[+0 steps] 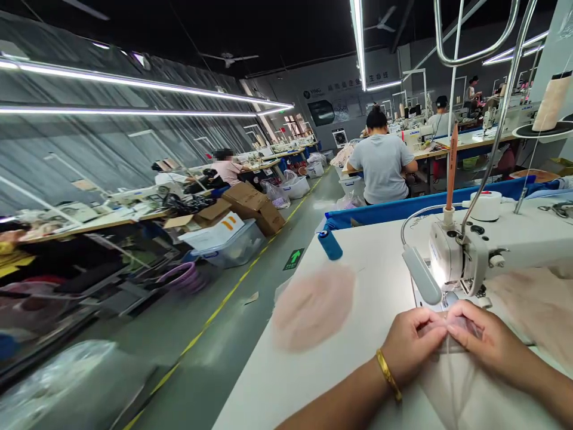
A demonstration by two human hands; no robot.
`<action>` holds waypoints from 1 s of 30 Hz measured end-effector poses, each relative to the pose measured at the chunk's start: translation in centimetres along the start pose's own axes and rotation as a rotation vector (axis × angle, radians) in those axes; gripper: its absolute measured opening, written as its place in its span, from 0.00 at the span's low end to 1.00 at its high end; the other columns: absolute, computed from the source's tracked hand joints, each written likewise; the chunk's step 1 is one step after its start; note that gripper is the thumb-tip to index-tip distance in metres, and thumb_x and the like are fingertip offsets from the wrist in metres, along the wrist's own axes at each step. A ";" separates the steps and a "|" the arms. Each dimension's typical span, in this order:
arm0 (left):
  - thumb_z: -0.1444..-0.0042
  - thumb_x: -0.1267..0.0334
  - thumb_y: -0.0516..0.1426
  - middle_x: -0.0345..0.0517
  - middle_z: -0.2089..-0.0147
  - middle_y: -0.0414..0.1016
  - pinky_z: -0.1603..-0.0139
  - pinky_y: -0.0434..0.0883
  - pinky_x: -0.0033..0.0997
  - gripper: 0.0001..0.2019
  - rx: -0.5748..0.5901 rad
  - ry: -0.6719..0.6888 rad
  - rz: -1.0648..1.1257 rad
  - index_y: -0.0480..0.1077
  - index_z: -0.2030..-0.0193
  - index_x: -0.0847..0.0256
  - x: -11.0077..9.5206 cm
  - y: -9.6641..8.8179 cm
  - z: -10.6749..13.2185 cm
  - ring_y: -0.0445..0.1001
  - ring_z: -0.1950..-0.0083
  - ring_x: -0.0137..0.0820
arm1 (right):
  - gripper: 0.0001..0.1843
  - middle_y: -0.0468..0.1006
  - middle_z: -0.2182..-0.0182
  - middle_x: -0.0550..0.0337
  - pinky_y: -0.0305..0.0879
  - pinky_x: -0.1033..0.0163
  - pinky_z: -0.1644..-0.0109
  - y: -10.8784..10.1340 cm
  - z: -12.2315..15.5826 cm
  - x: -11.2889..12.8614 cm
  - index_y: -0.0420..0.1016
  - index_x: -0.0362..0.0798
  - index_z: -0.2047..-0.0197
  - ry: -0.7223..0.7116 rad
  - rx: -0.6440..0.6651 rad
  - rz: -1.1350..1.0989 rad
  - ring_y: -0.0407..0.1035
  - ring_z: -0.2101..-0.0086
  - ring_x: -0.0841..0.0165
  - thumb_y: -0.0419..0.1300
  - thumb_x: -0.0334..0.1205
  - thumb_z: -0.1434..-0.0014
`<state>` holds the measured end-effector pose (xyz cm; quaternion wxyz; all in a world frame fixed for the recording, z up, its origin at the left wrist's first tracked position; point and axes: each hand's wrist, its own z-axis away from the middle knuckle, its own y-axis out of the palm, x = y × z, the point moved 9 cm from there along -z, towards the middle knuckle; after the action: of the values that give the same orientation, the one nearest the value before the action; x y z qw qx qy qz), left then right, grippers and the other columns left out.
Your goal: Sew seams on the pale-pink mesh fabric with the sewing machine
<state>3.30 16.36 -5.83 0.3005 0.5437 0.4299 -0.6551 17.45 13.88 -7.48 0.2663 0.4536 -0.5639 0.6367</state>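
Observation:
My left hand [409, 346], with a gold bracelet on the wrist, and my right hand [486, 340] both pinch a sheer pale pink fabric piece [452, 373] on the white table [286, 370], just in front of the needle area of a white sewing machine [496, 245]. The machine's lamp [423, 276] glows above the fingers. A round stack of pink fabric pieces [313, 306] lies to the left of my left hand. More pink fabric [537, 304] spreads under the machine arm on the right.
A blue thread spool [330, 245] lies on the table's far side. A person in a grey shirt [381, 161] sits ahead at another station. An aisle with a yellow line [224, 298] runs on the left, past cardboard boxes [255, 206] and plastic bins [230, 242].

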 end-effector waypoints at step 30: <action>0.54 0.62 0.64 0.35 0.76 0.66 0.72 0.59 0.26 0.10 -0.061 -0.048 0.150 0.65 0.73 0.58 1.5 0.9 -0.3 0.63 0.74 0.26 | 0.17 0.71 0.70 0.64 0.59 0.59 0.62 -0.4 0.4 0.1 0.72 0.54 0.65 -0.037 -0.067 0.071 0.65 0.67 0.64 0.55 0.52 0.26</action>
<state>3.87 16.29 -7.48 0.3755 0.5491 0.4002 -0.6303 17.89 13.62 -7.22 0.2479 0.4357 -0.6054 0.6182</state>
